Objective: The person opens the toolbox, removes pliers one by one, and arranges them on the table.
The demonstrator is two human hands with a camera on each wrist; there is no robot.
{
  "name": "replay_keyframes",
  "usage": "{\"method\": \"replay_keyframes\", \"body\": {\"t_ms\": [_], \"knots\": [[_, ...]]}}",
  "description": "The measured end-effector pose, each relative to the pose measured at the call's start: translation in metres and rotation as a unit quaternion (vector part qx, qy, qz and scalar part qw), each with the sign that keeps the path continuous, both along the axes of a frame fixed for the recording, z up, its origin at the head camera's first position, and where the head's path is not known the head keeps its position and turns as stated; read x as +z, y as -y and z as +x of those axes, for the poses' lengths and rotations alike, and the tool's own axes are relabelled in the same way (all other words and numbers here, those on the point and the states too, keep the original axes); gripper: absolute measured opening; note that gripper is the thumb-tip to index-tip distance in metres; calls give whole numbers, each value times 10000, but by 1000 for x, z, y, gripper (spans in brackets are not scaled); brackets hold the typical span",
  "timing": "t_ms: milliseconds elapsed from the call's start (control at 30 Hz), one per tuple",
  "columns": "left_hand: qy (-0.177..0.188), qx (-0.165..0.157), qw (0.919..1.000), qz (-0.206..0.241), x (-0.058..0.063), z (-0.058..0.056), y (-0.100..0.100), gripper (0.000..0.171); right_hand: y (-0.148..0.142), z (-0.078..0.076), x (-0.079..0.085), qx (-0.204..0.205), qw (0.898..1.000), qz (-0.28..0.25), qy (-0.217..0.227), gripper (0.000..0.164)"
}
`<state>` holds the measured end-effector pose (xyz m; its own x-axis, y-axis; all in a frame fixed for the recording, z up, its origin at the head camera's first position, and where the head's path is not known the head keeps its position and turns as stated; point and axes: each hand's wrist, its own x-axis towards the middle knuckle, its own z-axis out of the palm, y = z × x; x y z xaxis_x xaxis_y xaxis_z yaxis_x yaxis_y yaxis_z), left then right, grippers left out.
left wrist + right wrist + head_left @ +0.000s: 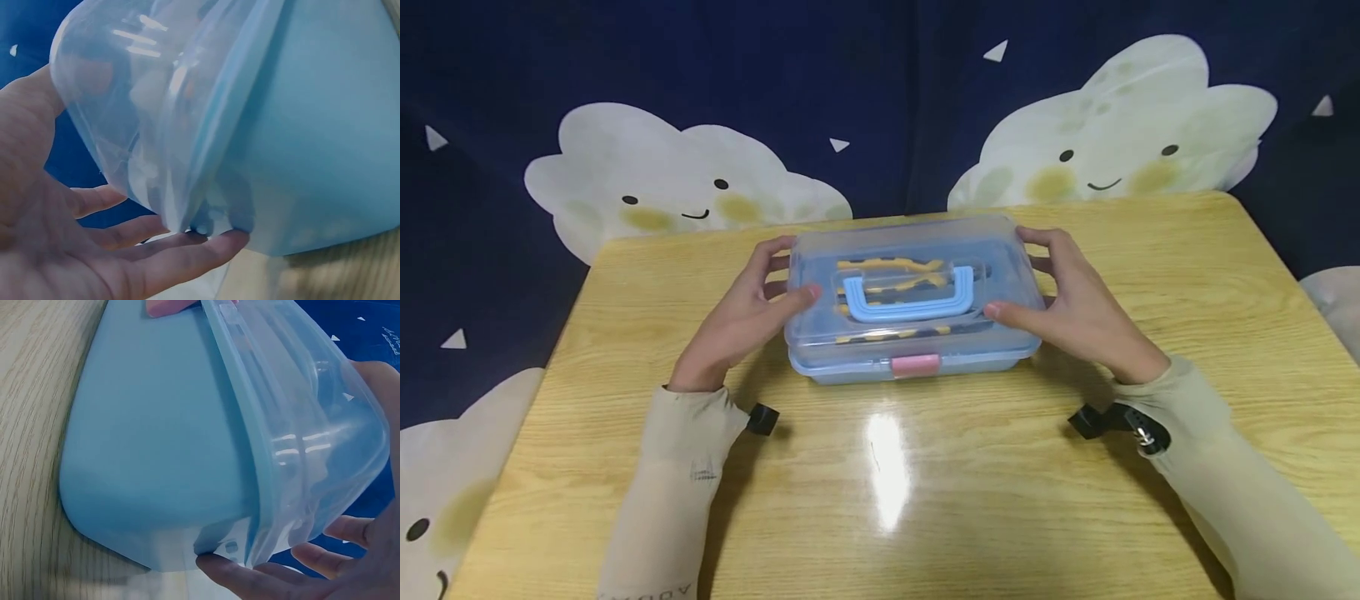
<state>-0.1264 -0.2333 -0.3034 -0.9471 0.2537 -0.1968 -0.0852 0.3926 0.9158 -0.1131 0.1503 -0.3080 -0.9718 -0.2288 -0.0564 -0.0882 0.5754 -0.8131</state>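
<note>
A plastic carrying box [850, 364] with a clear lid and light blue base sits on the wooden table in the head view. On its lid are a blue handle [913, 312], lying folded down, and at the front a pink latch [915, 365]. Through the lid show several yellow-and-black striped pieces [895, 336]. My left hand [737, 317] grips the left end, its thumb over the lid and fingers along the side. The right hand [1078, 308] holds the opposite end the same way. Each wrist view shows fingertips at the seam of lid and blue base [325, 137].
The light wooden table [985, 500] extends around the box, with a bright reflection in front of it. Behind hangs a dark blue cloth [880, 100] printed with smiling clouds. A small black device [763, 419] sticks out from the left cuff, another [1086, 422] from the right.
</note>
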Motion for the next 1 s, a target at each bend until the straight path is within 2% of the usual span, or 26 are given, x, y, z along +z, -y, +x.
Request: {"method": "replay_keyframes", "body": {"t_ms": [233, 467, 733, 1000], "knots": [[48, -207, 9993, -310, 3, 7, 2, 80, -4, 3, 4, 153, 9997, 179, -37, 102], [-52, -299, 9989, -355, 4, 5, 1, 76, -7, 3, 7, 223, 9995, 215, -92, 98], [-35, -266, 9990, -365, 7, 2, 3, 74, -6, 6, 8, 191, 9995, 209, -155, 98], [57, -143, 9989, -438, 6, 5, 4, 74, -5, 4, 6, 242, 9993, 149, -226, 92]]}}
